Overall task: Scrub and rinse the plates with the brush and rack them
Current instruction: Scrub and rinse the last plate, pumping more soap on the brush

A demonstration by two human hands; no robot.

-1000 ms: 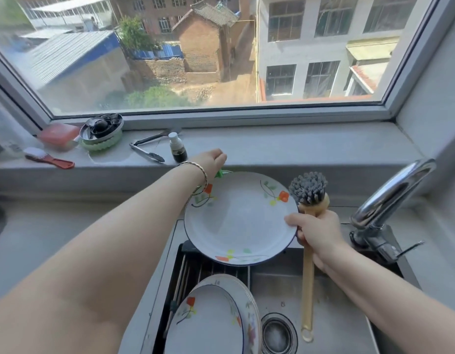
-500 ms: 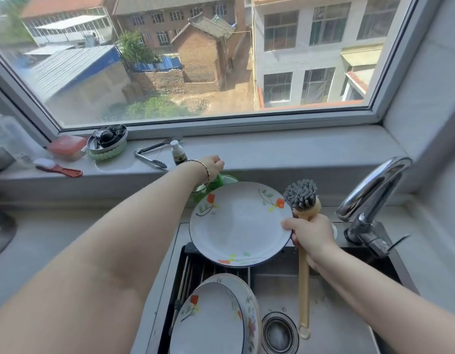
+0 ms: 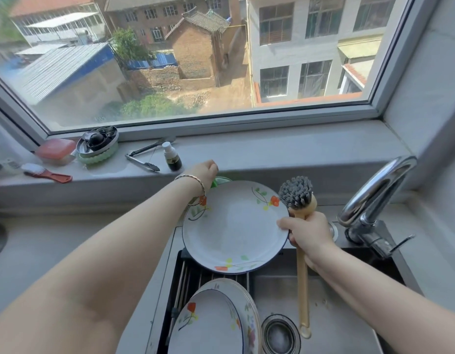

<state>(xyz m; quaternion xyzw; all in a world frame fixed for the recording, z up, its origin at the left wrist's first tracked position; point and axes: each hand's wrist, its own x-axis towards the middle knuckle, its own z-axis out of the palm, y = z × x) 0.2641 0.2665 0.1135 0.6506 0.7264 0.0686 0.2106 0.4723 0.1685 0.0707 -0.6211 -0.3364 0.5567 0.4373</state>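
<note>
A white flowered plate (image 3: 234, 226) is held tilted over the sink's back edge. My right hand (image 3: 308, 233) grips both its right rim and the wooden handle of the dish brush (image 3: 295, 192), whose grey bristles point up. My left hand (image 3: 206, 172) reaches past the plate's top left edge. Its curled fingers close over the top of a green container (image 3: 221, 180), which the plate mostly hides. Several more flowered plates (image 3: 208, 325) lean stacked in the dark sink rack (image 3: 188, 274) below.
A chrome faucet (image 3: 374, 195) arches at the right of the sink, and the drain (image 3: 280, 333) lies below the brush handle. On the window sill sit tongs (image 3: 144, 157), a small dark bottle (image 3: 171, 157), a metal bowl (image 3: 97, 144), a red box (image 3: 56, 149) and a red-handled brush (image 3: 46, 173).
My left hand has settled lower onto the green container behind the plate. My right hand keeps the plate and brush in nearly the same place.
</note>
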